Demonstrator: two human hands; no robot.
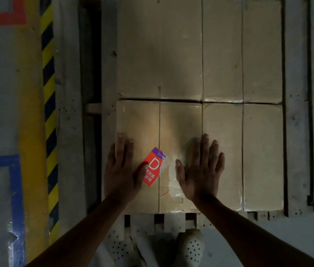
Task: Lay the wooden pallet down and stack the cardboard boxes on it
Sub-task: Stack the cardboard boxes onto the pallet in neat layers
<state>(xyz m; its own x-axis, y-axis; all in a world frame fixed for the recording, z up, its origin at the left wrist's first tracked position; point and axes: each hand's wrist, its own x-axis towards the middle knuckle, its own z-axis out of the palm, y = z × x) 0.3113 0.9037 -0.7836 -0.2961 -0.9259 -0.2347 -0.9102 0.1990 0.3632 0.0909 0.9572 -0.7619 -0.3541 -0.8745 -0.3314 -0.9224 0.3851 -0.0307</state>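
The wooden pallet (69, 132) lies flat on the floor, its grey slats showing left, right and in front of the load. Several taped cardboard boxes cover it in two rows. The near left box (171, 128) carries an orange and purple sticker (153, 167). My left hand (119, 170) rests flat on this box's left part, fingers apart, thumb on the sticker. On the same box's right edge lies my right hand (200, 170), spread flat, with the fingertips reaching onto the near right box (262, 155). Neither hand grips anything. Behind stand the far left box (160, 47) and far right box (242, 49).
A yellow and black hazard stripe (49, 112) runs along the floor left of the pallet, beside a yellow line. Red tape (2, 18) and blue tape (13, 189) mark the grey floor further left. My white perforated shoes (189, 247) stand at the pallet's near edge.
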